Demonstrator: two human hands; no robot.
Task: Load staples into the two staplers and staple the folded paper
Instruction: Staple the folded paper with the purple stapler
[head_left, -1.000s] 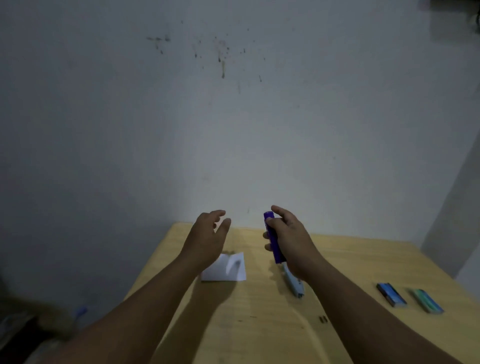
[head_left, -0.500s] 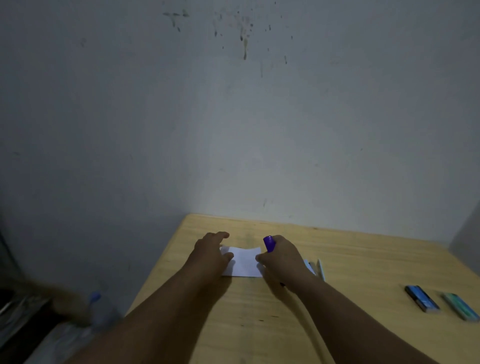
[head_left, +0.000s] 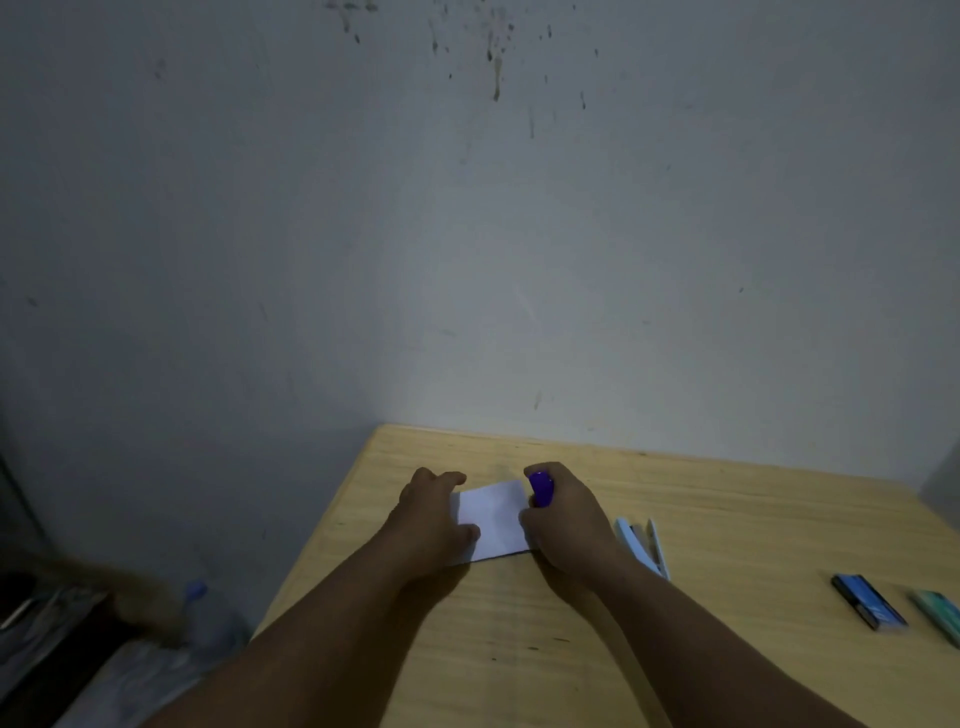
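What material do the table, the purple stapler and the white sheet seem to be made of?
Table: looks like pale wood or wood laminate with a matte finish; grain lines run across it.
Purple stapler: probably plastic, smooth and slightly glossy, evenly coloured; the right hand hides most of it.
Sheet: paper, thin, matte white, lying flat under the left hand.
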